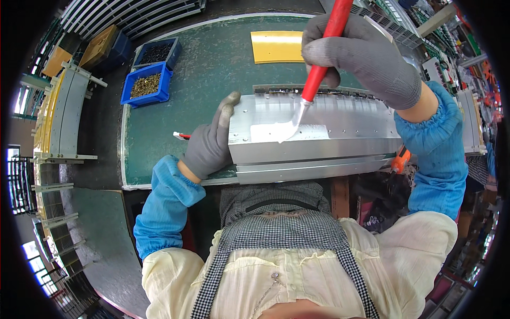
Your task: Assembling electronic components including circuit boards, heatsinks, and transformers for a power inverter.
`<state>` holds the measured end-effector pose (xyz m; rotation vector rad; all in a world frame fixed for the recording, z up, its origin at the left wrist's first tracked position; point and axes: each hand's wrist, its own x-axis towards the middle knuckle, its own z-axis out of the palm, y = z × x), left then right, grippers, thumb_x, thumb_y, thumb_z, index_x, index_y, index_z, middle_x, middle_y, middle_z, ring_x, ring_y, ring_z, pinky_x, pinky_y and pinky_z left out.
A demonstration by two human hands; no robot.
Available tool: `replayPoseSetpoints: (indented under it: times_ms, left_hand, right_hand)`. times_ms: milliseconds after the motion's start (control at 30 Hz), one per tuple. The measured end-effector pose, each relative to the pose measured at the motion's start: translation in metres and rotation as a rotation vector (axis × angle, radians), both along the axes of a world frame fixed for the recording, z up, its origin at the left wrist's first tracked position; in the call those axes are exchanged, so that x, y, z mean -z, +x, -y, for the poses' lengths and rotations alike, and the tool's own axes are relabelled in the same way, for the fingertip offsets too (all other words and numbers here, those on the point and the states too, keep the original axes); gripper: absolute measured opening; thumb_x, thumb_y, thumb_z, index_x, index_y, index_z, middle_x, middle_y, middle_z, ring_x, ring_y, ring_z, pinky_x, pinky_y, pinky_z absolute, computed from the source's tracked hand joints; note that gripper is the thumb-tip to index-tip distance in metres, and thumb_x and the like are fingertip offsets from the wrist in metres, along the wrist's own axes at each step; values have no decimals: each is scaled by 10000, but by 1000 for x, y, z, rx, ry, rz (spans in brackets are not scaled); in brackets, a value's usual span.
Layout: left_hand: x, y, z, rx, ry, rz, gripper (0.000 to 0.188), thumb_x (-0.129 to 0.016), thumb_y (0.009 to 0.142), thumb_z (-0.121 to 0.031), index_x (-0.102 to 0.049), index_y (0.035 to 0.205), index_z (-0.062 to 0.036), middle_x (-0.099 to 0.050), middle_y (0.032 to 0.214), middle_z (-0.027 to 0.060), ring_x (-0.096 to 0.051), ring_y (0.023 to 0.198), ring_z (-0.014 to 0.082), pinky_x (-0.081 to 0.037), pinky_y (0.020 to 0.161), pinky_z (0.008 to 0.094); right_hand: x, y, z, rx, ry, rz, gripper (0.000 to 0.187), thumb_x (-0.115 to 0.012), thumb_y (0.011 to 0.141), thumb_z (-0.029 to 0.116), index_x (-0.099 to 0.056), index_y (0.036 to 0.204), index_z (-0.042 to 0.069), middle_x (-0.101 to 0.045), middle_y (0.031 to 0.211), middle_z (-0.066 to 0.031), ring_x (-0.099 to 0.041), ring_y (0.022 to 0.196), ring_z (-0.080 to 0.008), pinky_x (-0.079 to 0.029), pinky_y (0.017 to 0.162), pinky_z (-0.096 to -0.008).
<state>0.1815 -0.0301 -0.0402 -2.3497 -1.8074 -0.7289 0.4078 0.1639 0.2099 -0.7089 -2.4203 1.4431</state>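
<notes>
A long silver aluminium panel with small holes lies across the bench in front of me. Its upper face carries a white paste patch. In my gloved right hand is a red-handled brush, gripped by fingers closed around the handle. White paste covers the brush's slanting lower end, which touches the panel at the patch. My gloved left hand holds the panel's left end, fingers reaching up along the edge; its thumb is hidden. A strip of dark components runs along the panel's far side.
The green bench bears a blue bin of brass-coloured small parts and another blue bin of dark parts. Beyond the panel lies a yellow plate. An orange tool sits by the panel's right end. Racks stand at left.
</notes>
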Motion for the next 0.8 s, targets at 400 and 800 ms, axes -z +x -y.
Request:
replayPoseSetpoints:
  times_ms: [400, 800]
  left_hand:
    - [4, 0, -11, 97, 20, -119, 826, -621, 888, -344, -181, 1520, -44, -319, 1448, 235, -414, 1284, 359, -352, 1101, 499]
    - [-47, 16, -19, 114, 262, -997, 742, -478, 923, -524, -328, 1482, -61, -357, 1482, 253, -436, 1313, 323, -387, 1074, 518]
  right_hand:
    - [-7, 66, -47, -2, 2, 178, 242, -618, 790, 252, -591, 878, 29, -587, 690, -50, -523, 510, -86, -434, 473, -232]
    - [-14, 45, -9, 151, -123, -67, 221, -651, 864, 228, -632, 937, 20, -629, 752, -62, -582, 612, -104, -455, 557, -247]
